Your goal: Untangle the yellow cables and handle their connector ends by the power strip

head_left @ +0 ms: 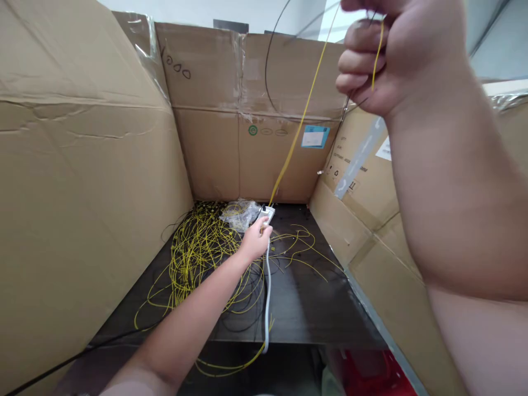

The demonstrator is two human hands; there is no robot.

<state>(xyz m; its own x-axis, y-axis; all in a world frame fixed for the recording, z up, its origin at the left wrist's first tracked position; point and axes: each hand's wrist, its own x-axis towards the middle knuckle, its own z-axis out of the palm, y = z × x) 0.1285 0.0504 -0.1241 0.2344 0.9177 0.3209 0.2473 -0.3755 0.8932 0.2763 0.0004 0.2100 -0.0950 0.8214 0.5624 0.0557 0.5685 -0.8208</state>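
My right hand [383, 60] is raised at the upper right, partly cut off by the top edge, its fingers curled closed. A yellow wire [303, 118] runs tautly up towards it from the back of the table, and a short yellow end hangs from the fist. Thin black wire [267, 71] also loops near this hand. My left hand [256, 240] reaches to the back of the table, its fingers closed on a white power strip [269, 211] with a black plug in it. A white cable [268, 297] leads from the strip towards the front edge.
A tangled heap of yellow wires [193, 247] lies left of the strip, beside a clear plastic bag [240, 213]. Cardboard walls [210, 148] enclose the dark table [305, 308] on three sides. Something red [367, 371] shows below the front edge.
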